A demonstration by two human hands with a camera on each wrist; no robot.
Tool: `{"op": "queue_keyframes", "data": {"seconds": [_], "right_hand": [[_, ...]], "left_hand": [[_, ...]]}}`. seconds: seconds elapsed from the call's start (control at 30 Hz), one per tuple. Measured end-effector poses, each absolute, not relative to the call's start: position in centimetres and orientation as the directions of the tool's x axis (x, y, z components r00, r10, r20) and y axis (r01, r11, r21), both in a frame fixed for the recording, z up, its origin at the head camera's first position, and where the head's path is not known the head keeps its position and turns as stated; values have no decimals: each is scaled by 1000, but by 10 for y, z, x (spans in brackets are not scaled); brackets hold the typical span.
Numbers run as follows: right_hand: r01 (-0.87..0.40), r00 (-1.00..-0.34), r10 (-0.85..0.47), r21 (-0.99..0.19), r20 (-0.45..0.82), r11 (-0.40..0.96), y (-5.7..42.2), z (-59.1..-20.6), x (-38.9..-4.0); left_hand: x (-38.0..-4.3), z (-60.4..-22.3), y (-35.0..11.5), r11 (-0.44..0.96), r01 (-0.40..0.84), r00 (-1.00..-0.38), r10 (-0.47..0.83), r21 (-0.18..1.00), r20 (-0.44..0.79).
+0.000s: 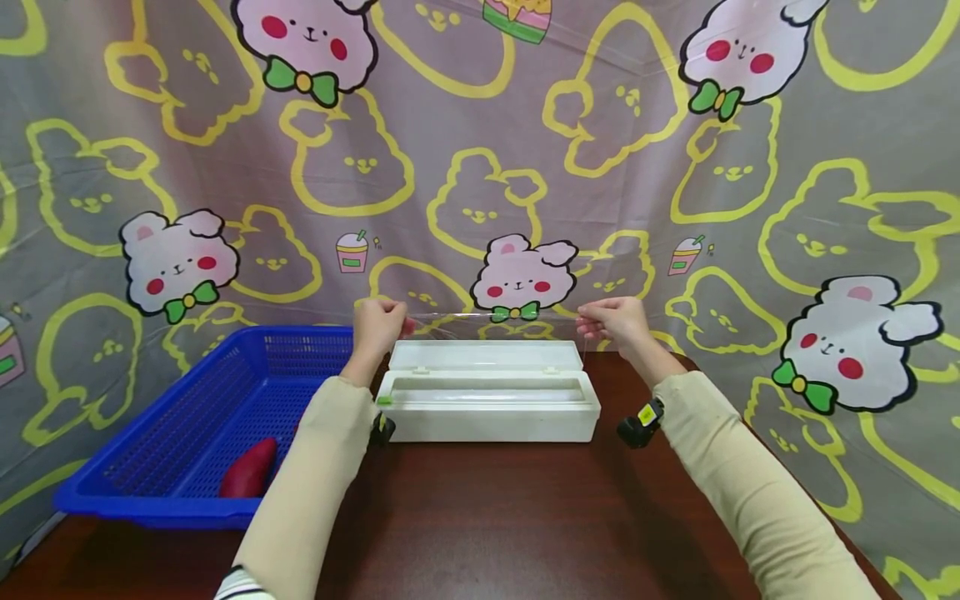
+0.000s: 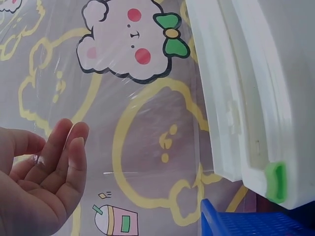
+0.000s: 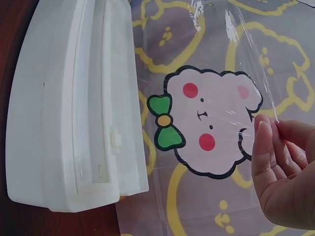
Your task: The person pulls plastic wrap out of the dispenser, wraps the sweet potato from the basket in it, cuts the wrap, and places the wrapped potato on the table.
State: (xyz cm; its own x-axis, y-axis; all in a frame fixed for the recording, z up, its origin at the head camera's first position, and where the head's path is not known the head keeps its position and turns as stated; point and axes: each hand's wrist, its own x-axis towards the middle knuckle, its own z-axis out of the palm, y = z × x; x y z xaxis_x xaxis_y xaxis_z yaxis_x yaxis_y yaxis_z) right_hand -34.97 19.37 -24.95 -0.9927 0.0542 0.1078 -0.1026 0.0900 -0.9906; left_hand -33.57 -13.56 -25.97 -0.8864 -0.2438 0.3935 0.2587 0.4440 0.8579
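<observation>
A sheet of clear cling film (image 3: 230,27) is stretched between both hands, above and behind a white cling film dispenser (image 1: 491,425). Its left corner is pinched by my left hand (image 1: 377,327), thumb against the fingers. My right hand (image 1: 618,321) pinches the other corner between thumb and forefinger. The dispenser's lid (image 1: 486,357) is tipped back, and a film roll (image 1: 487,395) lies in its trough. At the dispenser's left end sits a small green piece (image 2: 276,182). The film's lower edge is hard to make out.
On the left stands a blue plastic basket (image 1: 157,510) with a red sweet potato (image 1: 250,468) inside, partly behind the left forearm. All this rests on a dark brown table (image 1: 487,517). A patterned curtain (image 1: 420,50) hangs just behind the dispenser.
</observation>
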Motion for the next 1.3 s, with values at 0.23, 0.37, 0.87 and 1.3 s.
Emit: {"op": "queue_keyframes", "data": {"seconds": [0.23, 0.37, 0.87, 1.3], "right_hand": [[-109, -992, 55, -987, 117, 122, 194, -247, -351], [-103, -992, 54, -986, 111, 130, 194, -247, -351], [-110, -991, 59, -989, 116, 99, 193, -237, -351], [-148, -988, 39, -989, 149, 23, 192, -226, -349]], "left_hand": [[-335, -255, -136, 465, 260, -885, -236, 846, 402], [-334, -253, -136, 501, 242, -890, -227, 831, 396], [-335, -240, -136, 542, 238, -889, -212, 806, 405], [-337, -234, -136, 543, 247, -882, -217, 803, 418]]}}
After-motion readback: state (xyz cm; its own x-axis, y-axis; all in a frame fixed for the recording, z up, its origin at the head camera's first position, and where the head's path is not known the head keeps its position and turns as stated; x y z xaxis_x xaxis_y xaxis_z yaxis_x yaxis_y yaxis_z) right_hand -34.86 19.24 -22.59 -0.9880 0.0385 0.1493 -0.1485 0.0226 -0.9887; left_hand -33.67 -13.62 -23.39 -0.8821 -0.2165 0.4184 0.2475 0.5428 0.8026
